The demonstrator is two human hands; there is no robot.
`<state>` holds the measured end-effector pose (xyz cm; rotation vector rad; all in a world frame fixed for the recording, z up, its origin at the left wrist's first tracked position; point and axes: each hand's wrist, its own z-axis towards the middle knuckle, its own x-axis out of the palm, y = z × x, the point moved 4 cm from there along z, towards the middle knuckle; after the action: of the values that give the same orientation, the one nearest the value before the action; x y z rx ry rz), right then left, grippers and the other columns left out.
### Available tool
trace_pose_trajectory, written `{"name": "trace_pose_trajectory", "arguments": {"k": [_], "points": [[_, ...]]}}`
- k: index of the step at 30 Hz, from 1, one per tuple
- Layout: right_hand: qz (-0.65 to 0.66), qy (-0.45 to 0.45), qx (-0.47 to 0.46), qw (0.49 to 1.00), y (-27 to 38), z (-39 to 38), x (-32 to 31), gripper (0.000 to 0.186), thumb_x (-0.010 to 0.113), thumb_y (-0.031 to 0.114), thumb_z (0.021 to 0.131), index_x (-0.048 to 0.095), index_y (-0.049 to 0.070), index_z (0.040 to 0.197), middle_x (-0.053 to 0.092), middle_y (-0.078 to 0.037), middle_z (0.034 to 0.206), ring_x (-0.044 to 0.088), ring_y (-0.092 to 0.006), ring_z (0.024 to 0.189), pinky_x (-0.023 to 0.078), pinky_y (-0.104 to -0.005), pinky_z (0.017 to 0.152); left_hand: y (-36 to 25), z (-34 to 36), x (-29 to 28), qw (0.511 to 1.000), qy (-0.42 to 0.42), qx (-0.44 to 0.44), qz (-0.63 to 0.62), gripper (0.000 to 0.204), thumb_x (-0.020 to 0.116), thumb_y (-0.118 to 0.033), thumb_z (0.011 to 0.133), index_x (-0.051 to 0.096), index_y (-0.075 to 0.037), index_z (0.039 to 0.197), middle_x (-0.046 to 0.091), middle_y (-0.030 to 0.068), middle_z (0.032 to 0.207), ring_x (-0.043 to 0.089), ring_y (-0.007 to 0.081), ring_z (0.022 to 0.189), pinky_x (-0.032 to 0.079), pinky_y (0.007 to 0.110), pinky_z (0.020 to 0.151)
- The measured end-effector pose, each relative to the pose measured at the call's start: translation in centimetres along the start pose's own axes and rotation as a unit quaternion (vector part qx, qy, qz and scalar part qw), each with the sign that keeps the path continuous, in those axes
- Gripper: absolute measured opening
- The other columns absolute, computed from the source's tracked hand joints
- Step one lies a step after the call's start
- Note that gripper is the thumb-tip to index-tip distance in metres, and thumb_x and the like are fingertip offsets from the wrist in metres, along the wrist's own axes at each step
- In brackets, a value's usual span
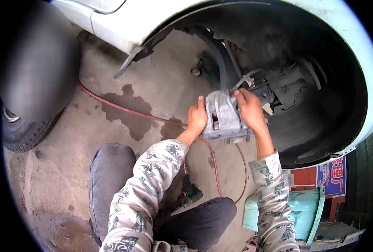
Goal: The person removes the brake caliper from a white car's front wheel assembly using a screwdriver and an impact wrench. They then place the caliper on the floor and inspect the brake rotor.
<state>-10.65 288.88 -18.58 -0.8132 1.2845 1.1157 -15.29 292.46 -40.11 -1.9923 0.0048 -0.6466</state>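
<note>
A grey metal brake caliper (220,119) is held between my hands inside the white car's wheel arch (321,126). My left hand (197,117) is wrapped round its left side, thumb up. My right hand (249,109) grips its upper right, thumb on top near a short hose (245,79). Dark suspension parts (291,88) sit just behind and to the right; whether the caliper touches them I cannot tell.
A red air hose (136,114) crosses the stained concrete floor to a green power tool (188,191) between my knees. A green jack (205,67) sits under the car, a tyre (26,136) at the left, a teal bin (304,214) at lower right.
</note>
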Motion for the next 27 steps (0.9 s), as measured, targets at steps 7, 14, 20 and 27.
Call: {"name": "trace_pose_trajectory", "arguments": {"k": [7, 14, 20, 27], "points": [[0.025, -0.009, -0.024, 0.999, 0.7, 0.2, 1.1, 0.03, 0.051, 0.028, 0.099, 0.063, 0.001, 0.101, 0.065, -0.026, 0.089, 0.06, -0.0471, 0.09, 0.046, -0.0485, 0.075, -0.7, 0.1, -1.5, 0.996, -0.031, 0.073, 0.045, 0.064, 0.033, -0.047, 0.101, 0.067, 0.008, 0.101, 0.064, 0.0328, 0.108, 0.057, 0.0499, 0.109, 0.043, 0.05, 0.095], [0.019, 0.019, 0.024, 0.999, 1.4, -1.2, 0.6, 0.025, 0.051, 0.019, 0.1, 0.062, -0.003, 0.096, 0.061, -0.021, 0.078, 0.056, -0.0287, 0.069, 0.045, -0.0358, 0.068, -0.6, -1.4, -1.3, 0.999, 0.028, -0.024, 0.014, 0.063, 0.037, -0.048, 0.101, 0.064, 0.009, 0.092, 0.063, 0.0334, 0.098, 0.058, 0.0505, 0.1, 0.044, 0.048, 0.09], [-0.009, -0.003, -0.015, 1.0, 2.4, 0.6, 0.5, 0.024, 0.054, 0.02, 0.098, 0.064, -0.002, 0.096, 0.064, -0.025, 0.083, 0.061, -0.0448, 0.081, 0.047, -0.0446, 0.07, 0.6, 1.3, -0.5, 0.994, 0.039, -0.017, -0.1, 0.066, 0.042, -0.049, 0.1, 0.064, 0.01, 0.083, 0.065, 0.0238, 0.075, 0.062, 0.035, 0.074, 0.046, 0.046, 0.079], [-0.091, -0.023, -0.019, 0.995, 1.1, -0.3, 0.9, 0.025, 0.052, 0.024, 0.1, 0.063, 0.002, 0.102, 0.068, -0.023, 0.088, 0.064, -0.0437, 0.086, 0.047, -0.0491, 0.071, 1.9, 2.3, -0.4, 0.973, 0.176, -0.071, -0.13, 0.059, 0.045, -0.051, 0.102, 0.068, 0.003, 0.11, 0.068, 0.0119, 0.108, 0.059, 0.0201, 0.102, 0.044, 0.034, 0.093]]}}
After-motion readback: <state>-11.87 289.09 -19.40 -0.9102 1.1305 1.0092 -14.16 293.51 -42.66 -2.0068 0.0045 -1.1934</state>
